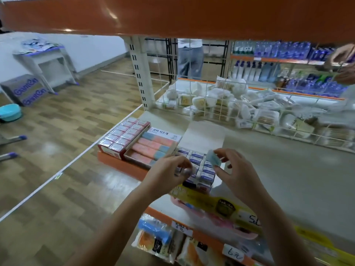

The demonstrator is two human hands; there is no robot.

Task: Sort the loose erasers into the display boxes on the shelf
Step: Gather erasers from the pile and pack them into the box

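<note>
At the beige metal shelf's (288, 179) front-left corner stand three open cardboard display boxes: red-sleeved erasers (123, 136) leftmost, pink-and-blue erasers (151, 148) beside them, blue-labelled white erasers (199, 167) rightmost. A white wire basket (240, 110) lines the rear edge.

- wire basket (249, 112) at the back of the shelf, stuffed with white packets and toothpick packs
- blue bottles (299, 50) lined up on the far shelves
- someone in jeans (190, 60) standing behind the grid
- teal basin (9, 112) on the wood floor, far left
- cardboard box (23, 89) just beside a white table (46, 60)
- snack packs (157, 240) hanging under the price tags (233, 252)
</note>
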